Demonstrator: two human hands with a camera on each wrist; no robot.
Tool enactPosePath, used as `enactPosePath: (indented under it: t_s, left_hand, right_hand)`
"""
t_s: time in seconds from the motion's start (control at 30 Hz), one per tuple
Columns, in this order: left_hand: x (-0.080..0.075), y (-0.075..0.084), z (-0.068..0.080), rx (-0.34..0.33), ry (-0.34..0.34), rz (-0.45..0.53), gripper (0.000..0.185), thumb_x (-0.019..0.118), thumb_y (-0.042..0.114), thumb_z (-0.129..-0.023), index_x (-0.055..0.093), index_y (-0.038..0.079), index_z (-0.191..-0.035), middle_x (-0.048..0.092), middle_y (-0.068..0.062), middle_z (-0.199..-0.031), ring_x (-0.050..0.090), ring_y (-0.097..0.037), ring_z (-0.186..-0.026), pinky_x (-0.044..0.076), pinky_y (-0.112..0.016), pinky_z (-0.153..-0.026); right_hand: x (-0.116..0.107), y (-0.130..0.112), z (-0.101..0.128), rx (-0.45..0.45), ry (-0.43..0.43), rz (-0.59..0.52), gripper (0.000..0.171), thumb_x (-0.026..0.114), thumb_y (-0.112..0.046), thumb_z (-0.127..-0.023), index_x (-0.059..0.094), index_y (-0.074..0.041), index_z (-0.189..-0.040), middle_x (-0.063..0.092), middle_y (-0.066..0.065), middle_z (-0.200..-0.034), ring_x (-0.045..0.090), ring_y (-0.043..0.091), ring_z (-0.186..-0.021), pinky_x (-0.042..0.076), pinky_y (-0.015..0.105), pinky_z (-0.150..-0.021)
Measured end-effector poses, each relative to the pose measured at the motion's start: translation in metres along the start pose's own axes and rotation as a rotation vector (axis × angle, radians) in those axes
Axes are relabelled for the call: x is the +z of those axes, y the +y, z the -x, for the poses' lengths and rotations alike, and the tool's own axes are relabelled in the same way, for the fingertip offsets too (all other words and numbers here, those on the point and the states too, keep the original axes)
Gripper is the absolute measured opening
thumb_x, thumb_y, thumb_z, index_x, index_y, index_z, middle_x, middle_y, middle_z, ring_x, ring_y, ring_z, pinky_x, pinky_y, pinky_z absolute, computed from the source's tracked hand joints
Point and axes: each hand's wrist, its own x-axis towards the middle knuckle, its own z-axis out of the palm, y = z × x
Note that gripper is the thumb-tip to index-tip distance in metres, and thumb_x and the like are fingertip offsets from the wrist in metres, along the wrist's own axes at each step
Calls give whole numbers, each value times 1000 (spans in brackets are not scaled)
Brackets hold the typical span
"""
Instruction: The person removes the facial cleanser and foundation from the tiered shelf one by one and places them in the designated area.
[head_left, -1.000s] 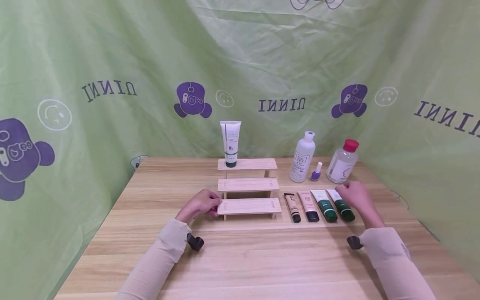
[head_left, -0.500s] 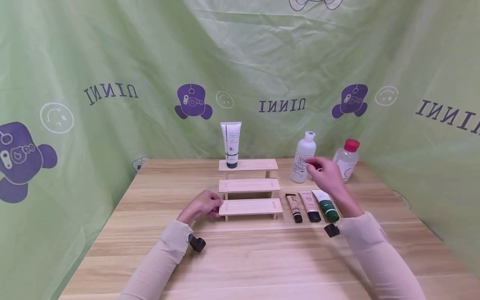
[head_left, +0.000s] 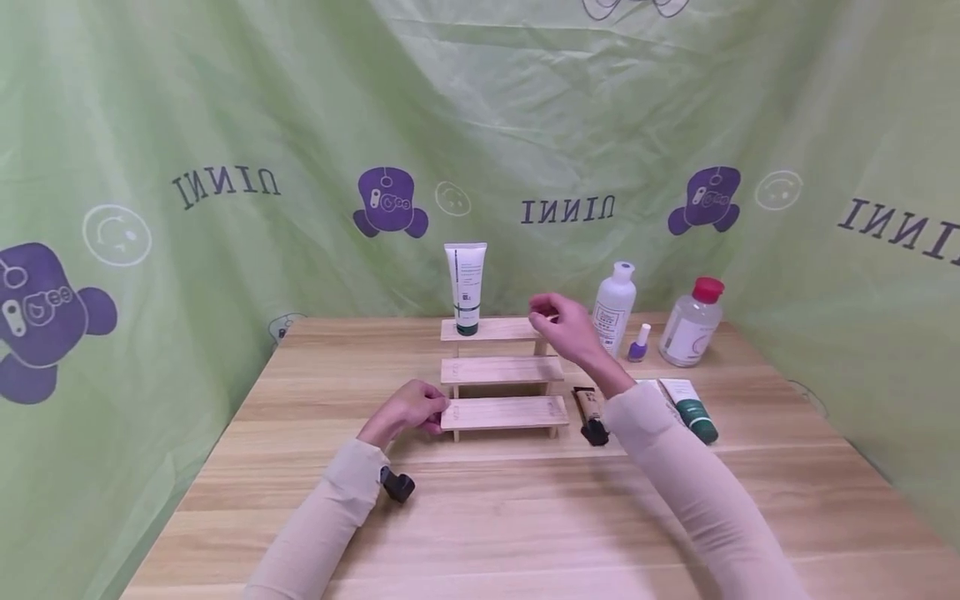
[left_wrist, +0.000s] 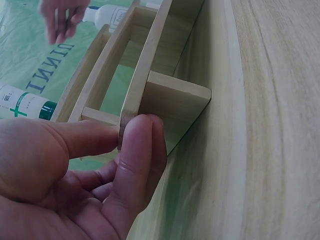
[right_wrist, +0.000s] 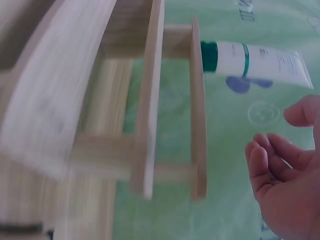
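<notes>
Left hand: the left hand point(head_left: 411, 410) is pinched on the left end of the lowest step of the wooden step shelf point(head_left: 501, 372); the thumb and a finger are pressed on the board's edge in the left wrist view.
Right hand: the right hand point(head_left: 561, 322) is held in the air over the right end of the top step, not touching it. The fingers are loosely bent and nothing is held.
Wooden step shelf: it is set on the desk point(head_left: 480, 500), between the two hands.
White tube: a white tube point(head_left: 466, 287) is stood up on the top step, left of the right hand.
Nearby: a brown tube point(head_left: 589, 412) is laid flat just right of the shelf.
</notes>
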Motion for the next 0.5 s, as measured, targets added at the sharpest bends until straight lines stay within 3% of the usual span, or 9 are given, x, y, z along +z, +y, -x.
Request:
enactPosePath:
  t_s: [0.17,0.37,0.5]
  left_hand:
    - [-1,3,-1,3,2,-1,18,58,5,-96,67,-8,-103,63,-13,-77,61,-16,-59,59,-25,-56]
    - [-1,1,-2,0,5,-5,17,58,5,-96,67,-8,-101,63,-13,-77,61,-16,-58,59,-25,-56]
    - [-1,-1,-3,1,0,-7,16,59,6,-96,67,-7,-101,63,-13,-77,61,-16,-58,59,-25,-56]
  right_hand:
    - [19,-14,-17,-2,-20,-23,52,66,-23,-91,50,3,-134,60,18,-121,58,31,-109,53,42,-95]
    - [43,-25,-32,67,-78,-58,77,72,-39,-86,40,2,-143,49,22,-139,53,36,-122,49,46,-101]
    - [56,-27,-39,74,-89,-76,80,75,-39,-85,39,1,-144,49,21,-140,54,36,-122,49,44,-102]
